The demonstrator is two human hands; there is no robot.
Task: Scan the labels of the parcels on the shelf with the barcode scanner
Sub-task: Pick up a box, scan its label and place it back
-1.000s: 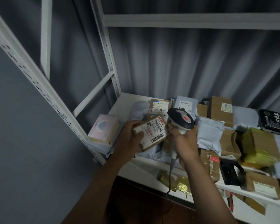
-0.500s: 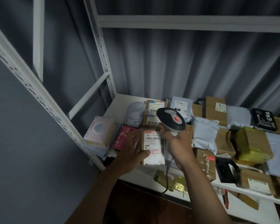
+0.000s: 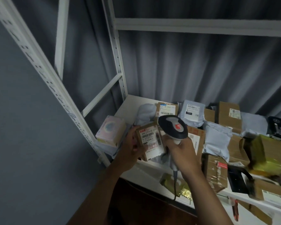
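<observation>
My left hand [image 3: 130, 151] grips the small brown parcel [image 3: 150, 140] at lower centre of the frame, now lifted and tilted so its label faces up at me, where a moment ago it lay lower against the shelf [image 3: 131, 104]. My right hand [image 3: 181, 151] is wrapped tight round the barcode scanner [image 3: 173, 129], head just right of the label and, I think, angling onto the barcode; blur makes that unsure. This one reads next, plenty more wait at right

Head camera looks down, close, onto the shelf [image 3: 131, 104].
</observation>
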